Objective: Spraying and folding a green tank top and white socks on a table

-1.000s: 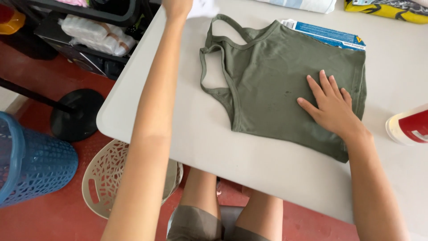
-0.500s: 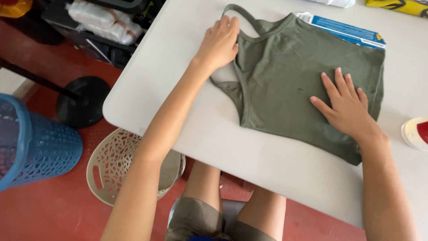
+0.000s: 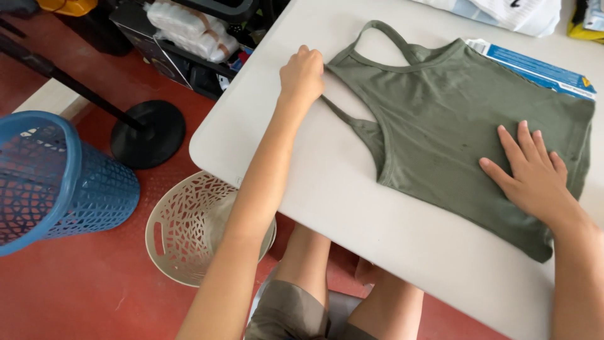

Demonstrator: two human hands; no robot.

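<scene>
An olive-green tank top lies flat on the white table, straps toward the left. My left hand is closed on the near shoulder strap at the top's left end, pulling it out to the side. My right hand lies flat with fingers spread on the lower right part of the top, pressing it onto the table.
A blue and white flat package peeks from under the top's far edge. White cloth lies at the table's back. On the red floor stand a beige lattice basket, a blue laundry basket and a black stand base.
My left hand came down from the far table edge to the top's strap and took hold of it. The right hand stayed pressed on the top. The view moved closer.
</scene>
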